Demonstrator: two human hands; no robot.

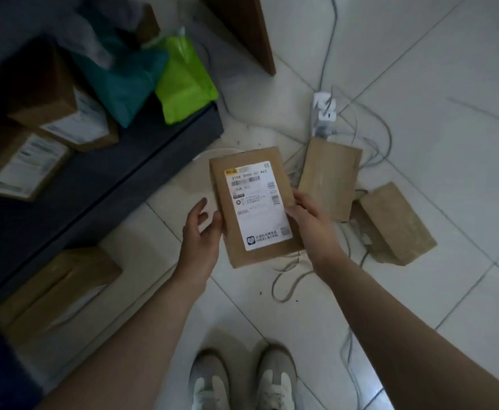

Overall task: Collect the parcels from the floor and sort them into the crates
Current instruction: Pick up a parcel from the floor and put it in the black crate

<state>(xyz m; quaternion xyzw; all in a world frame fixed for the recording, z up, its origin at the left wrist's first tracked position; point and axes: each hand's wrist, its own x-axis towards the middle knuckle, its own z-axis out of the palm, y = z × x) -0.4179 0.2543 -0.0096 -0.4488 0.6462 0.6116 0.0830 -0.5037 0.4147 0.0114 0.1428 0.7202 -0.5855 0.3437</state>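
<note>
Head view: a person looked down at their own two bare arms, their pale shoes (244, 383) and a white tiled floor (434, 69).
Held parcel: a flat brown cardboard parcel (257, 207) was lifted above the floor, its white shipping label (257, 204) facing up; the print was mostly too blurred to read.
Right hand: the right hand (310, 220) gripped the held parcel's right edge, fingers curled around it.
Left hand: the left hand (202, 229) was at the held parcel's left edge, fingers loosely spread and partly bent; whether they pressed the cardboard could not be told.
Parcels on the floor: two plain brown parcels lay to the right of the held parcel, one (329, 177) just beside it and another (396, 223) further right, tilted, both among grey cables (289, 279).
Power strip: a white power strip (323, 109) lay beyond the held parcel, up and to the right.
Dark crate: a dark crate (153, 161) stood left of the held parcel, holding labelled cardboard boxes (65, 113), a teal bag (124, 84) and a bright green bag (183, 81).
Lower left: another brown box (56, 288) sat below and left of the held parcel, blurred.
</note>
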